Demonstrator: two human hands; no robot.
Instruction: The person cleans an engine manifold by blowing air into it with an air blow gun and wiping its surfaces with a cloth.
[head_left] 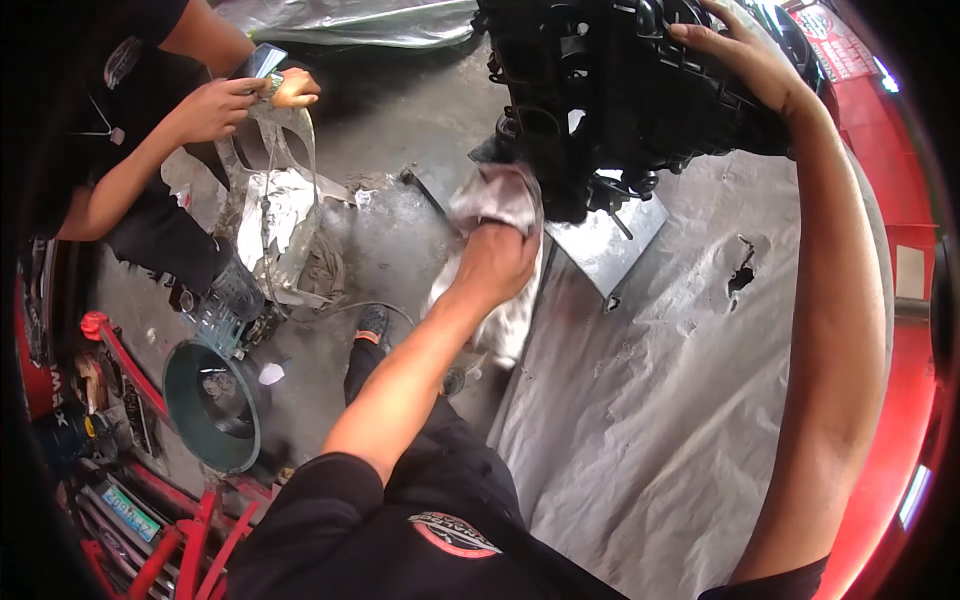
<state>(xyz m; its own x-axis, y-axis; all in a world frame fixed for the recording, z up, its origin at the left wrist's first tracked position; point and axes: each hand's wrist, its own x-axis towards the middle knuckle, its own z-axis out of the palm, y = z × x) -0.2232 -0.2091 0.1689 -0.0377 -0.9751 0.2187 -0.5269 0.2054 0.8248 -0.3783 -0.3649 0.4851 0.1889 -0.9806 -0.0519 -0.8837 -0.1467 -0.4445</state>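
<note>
A bulky black plastic engine part with a row of ports, which looks like an intake manifold (600,100), is held up at the top right. My right hand (750,60) grips its upper right edge, fingers partly hidden over the top. My left hand (497,262) is closed around a whitish, stained rag (495,200). The rag's upper part presses against the manifold's lower left end, and its loose end hangs below my hand. Under the manifold, a flat shiny metal-coloured panel (610,245) lies at the edge of a silver cover sheet (680,350).
At the left, a co-worker's hands (215,110) are by a small flat object beside a plastic chair (285,220). A dark green tub (210,405) stands on the floor near red metal bars (190,545). The silver sheet has a torn hole (741,270).
</note>
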